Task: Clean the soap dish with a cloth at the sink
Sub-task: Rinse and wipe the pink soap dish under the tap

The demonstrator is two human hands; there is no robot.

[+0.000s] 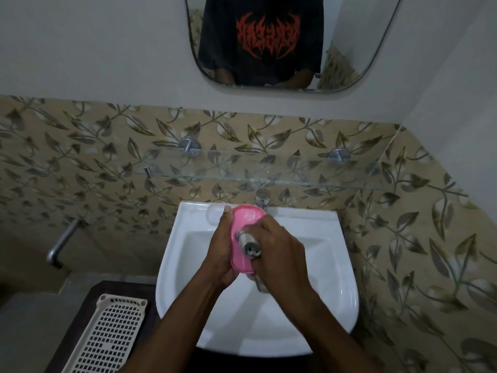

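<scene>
Pink soap dish over a white sink

Grey patterned cloth; beige wall tiles with olive leaf vines; cream perforated basket; black T-shirt, red lettering, in the mirror.

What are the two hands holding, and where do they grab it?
The left hand grips the pink soap dish by its left long edge; the right hand holds a bunched cloth against it.

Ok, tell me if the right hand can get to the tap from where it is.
Probably yes. The tap stands just behind the pink soap dish with open space above the sink, but the right hand is gripping the cloth, so it would need to let go or reach with the cloth.
</scene>
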